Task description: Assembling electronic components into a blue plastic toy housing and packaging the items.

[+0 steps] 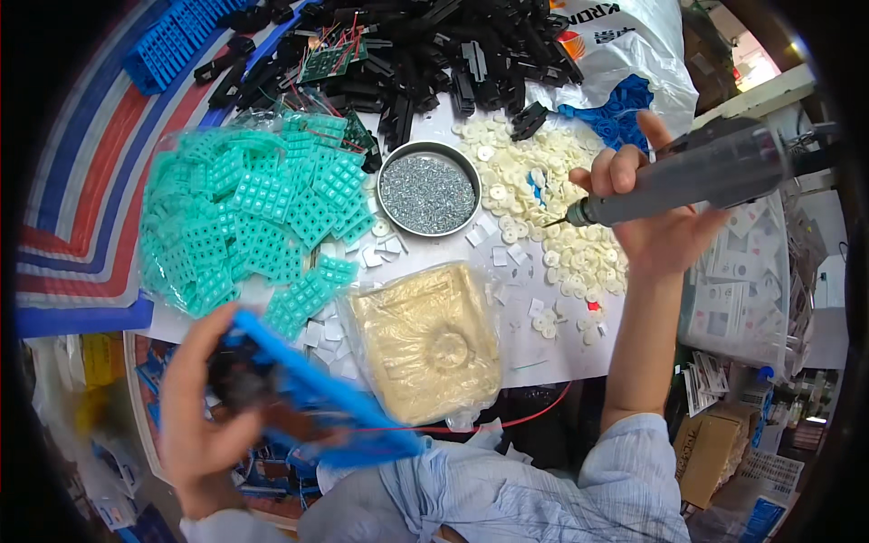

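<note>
the left hand (204, 407), blurred, is clamped on a blue casing's (330, 389) left end beside the wrapped tan block (425, 339), seemingly to leave the other end free. the right hand (661, 240) is closed round a grey power screwdriver (697, 176), tip leftward over cream discs (579, 258), probably for steering. beyond the block, a round tin (428, 233) of silvery screws (427, 193) sits centrally, likely for easy reach; teal keypads (262, 195) lie left, black parts (416, 77) behind.

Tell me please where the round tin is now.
In the head view, the round tin sits just above centre, between green keypads on its left and cream discs on its right.
</note>
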The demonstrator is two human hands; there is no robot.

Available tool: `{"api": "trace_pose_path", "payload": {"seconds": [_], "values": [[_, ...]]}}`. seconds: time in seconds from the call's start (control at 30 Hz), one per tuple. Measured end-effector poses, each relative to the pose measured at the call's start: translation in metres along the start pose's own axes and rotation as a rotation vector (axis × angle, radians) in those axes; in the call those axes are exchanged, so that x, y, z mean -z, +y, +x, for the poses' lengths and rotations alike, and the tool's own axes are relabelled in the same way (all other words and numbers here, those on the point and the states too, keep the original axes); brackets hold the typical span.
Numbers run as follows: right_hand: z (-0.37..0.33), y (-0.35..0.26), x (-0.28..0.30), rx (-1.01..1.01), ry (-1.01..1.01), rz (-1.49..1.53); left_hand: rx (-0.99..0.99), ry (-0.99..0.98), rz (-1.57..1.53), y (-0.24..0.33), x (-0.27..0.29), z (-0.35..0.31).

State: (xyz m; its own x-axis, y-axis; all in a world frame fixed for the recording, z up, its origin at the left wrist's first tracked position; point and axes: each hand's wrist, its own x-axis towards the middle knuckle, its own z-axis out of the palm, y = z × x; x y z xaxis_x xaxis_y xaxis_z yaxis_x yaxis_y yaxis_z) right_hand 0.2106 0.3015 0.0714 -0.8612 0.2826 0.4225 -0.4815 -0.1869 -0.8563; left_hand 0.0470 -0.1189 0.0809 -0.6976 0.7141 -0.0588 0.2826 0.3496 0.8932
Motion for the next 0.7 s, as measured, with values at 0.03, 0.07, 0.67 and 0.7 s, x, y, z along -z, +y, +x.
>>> {"api": "trace_pose_path", "payload": {"seconds": [0.03,0.07,0.67,0.7], "values": [[-0.001,-0.003,0.024,-0.051,-0.059,0.002,-0.039,-0.092,0.21,-0.011,0.037,-0.008],[-0.002,-0.004,0.063,-0.137,0.057,-0.26,-0.064,-0.206,0.426,-0.032,0.069,-0.023],[-0.087,-0.046,0.345,-0.286,0.484,-1.416,0.646,0.65,1.117,-0.357,0.081,-0.214],[-0.101,-0.058,0.351,-0.218,0.614,-1.09,0.45,0.644,1.093,-0.337,0.063,-0.192]]}}
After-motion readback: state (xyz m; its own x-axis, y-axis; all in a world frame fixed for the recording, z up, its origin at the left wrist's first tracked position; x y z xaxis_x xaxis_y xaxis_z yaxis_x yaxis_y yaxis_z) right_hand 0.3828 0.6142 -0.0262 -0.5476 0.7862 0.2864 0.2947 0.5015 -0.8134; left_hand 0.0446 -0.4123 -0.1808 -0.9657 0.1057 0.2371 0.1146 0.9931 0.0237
